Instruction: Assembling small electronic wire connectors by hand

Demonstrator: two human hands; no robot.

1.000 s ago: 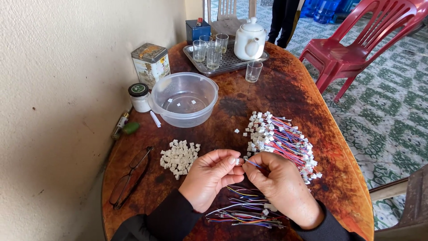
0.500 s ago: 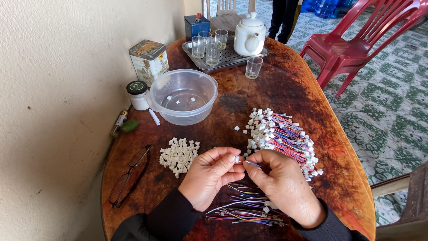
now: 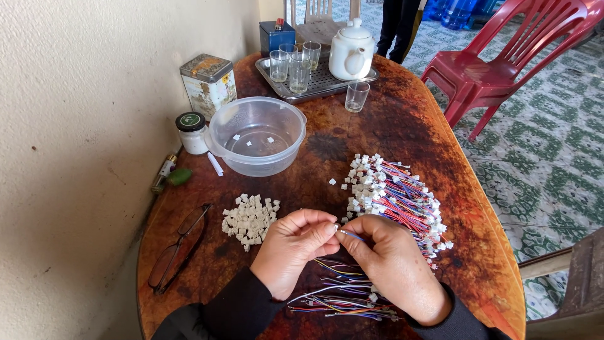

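My left hand [image 3: 296, 249] and my right hand [image 3: 393, 261] meet fingertip to fingertip over the wooden table [image 3: 440, 164]. My right hand pinches a thin blue wire [image 3: 350, 235]; my left thumb and fingers close on its tip, where a small white connector seems to sit, mostly hidden. A pile of white connector housings [image 3: 250, 218] lies just left of my left hand. A heap of coloured wires with white connectors [image 3: 393, 195] lies above my right hand. Loose coloured wires [image 3: 340, 299] lie under my wrists.
A clear plastic bowl [image 3: 255, 133] holding a few white pieces stands behind the pile. Glasses [image 3: 178, 249] lie at the left edge. A jar [image 3: 191, 132], a tin [image 3: 208, 85], a tray with glasses and a white teapot [image 3: 351, 49] stand at the back. A red chair [image 3: 503, 60] stands to the right.
My hands have stayed together at the same spot, with only small finger movements on the wire. The camera view has shifted slightly.
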